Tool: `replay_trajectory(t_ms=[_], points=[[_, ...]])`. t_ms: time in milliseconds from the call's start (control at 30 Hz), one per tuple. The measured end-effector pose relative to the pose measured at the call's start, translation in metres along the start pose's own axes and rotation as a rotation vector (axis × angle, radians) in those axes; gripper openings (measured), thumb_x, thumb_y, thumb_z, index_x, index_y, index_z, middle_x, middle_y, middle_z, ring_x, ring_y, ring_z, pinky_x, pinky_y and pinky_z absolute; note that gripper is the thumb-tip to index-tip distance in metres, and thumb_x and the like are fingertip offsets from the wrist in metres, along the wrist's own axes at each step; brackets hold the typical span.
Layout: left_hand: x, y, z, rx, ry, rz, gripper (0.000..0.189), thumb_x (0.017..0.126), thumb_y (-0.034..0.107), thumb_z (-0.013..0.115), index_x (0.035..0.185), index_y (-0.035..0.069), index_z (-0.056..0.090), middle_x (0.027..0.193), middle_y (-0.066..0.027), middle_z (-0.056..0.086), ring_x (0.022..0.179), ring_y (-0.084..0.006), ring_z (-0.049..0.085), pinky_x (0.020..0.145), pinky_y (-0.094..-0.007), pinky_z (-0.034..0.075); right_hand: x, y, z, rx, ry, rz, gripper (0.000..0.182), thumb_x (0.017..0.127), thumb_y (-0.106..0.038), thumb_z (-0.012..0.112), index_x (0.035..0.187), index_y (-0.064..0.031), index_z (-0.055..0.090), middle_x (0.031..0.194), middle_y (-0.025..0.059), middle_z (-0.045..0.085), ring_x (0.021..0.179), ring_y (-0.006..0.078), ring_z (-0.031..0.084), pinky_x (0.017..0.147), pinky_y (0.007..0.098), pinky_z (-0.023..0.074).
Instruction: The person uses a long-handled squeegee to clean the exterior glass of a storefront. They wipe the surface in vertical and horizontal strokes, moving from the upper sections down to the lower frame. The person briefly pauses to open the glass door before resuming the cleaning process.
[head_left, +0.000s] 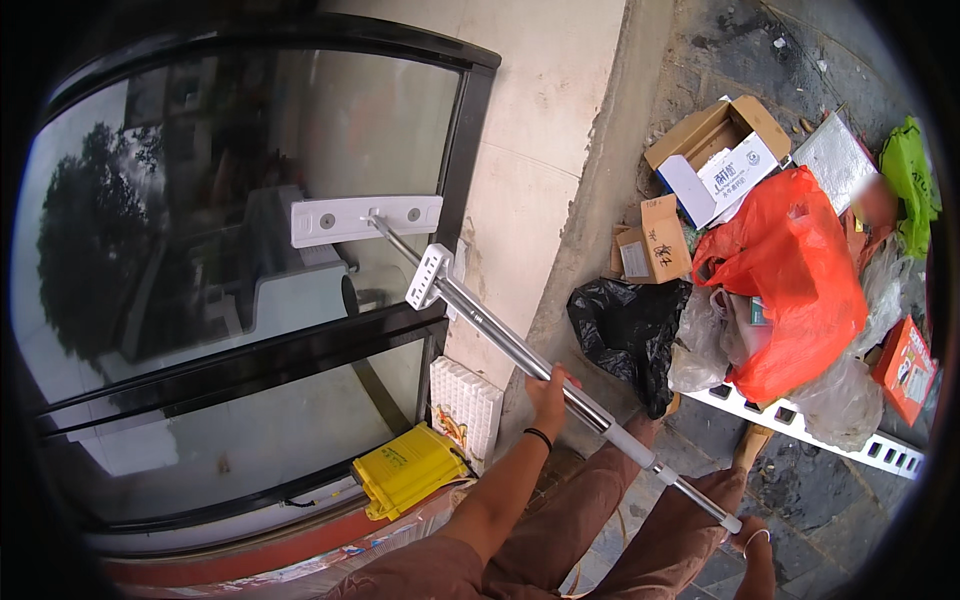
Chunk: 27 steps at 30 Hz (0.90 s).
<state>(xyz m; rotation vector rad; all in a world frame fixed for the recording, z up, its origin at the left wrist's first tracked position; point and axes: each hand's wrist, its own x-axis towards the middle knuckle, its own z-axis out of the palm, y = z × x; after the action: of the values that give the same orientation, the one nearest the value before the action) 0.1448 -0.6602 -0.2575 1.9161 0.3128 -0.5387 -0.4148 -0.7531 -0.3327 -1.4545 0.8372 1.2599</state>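
Observation:
My left hand (549, 399), with a black band at its wrist, grips the metal pole (517, 349) of a flat squeeze mop partway along. My right hand (747, 532), wearing a pale bracelet, is closed around the pole's lower end. At the far end, the white mop head (366, 219) lies against or just in front of a dark-framed glass pane (225, 247), near its right frame. I cannot tell whether it touches the glass. A white slotted wringer slider (430, 276) sits on the pole below the head.
A yellow plastic box (409, 469) and a white foam block (465, 412) stand below the glass. Right of the pale wall (536, 142) lie an open carton (720, 150), a small cardboard box (652, 244), a black bag (630, 330), a red bag (795, 277) and a white slotted strip (802, 427).

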Motion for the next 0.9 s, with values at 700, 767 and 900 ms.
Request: replay_trajectory(t_ms=[700,767,900], points=[[-0.021,-0.038,-0.062,-0.169,0.367,-0.206,0.013,0.084,0.003,0.061,0.08,-0.002,0.049,0.066,-0.0119,0.055,0.05,-0.0249,0.057,0.048,-0.0396,0.051,-0.018,0.021,-0.054,-0.303,0.07,0.029,0.03,0.063,-0.02,0.073,0.093,-0.0205,0.074,0.093,0.0095,0.072,0.091,0.0321,0.069,0.084,0.04,0.0552],[-0.026,-0.015,-0.035,-0.214,0.364,-0.187,0.014,0.083,0.002,0.06,0.087,-0.001,0.047,0.065,-0.0118,0.053,0.049,-0.0253,0.057,0.047,-0.04,0.05,-0.036,0.026,-0.066,-0.267,0.209,0.028,0.024,0.062,-0.019,0.073,0.086,-0.0177,0.072,0.086,0.0111,0.071,0.087,0.0343,0.068,0.079,0.0425,0.0551],[-0.026,0.024,-0.007,-0.316,0.366,-0.221,0.021,0.084,0.001,0.058,0.097,0.004,0.042,0.067,-0.0102,0.051,0.049,-0.0241,0.056,0.045,-0.0401,0.051,-0.068,0.021,-0.111,-0.308,0.37,0.048,0.017,0.062,-0.017,0.072,0.078,-0.0166,0.067,0.076,0.0117,0.068,0.081,0.0367,0.067,0.073,0.0464,0.0538]])
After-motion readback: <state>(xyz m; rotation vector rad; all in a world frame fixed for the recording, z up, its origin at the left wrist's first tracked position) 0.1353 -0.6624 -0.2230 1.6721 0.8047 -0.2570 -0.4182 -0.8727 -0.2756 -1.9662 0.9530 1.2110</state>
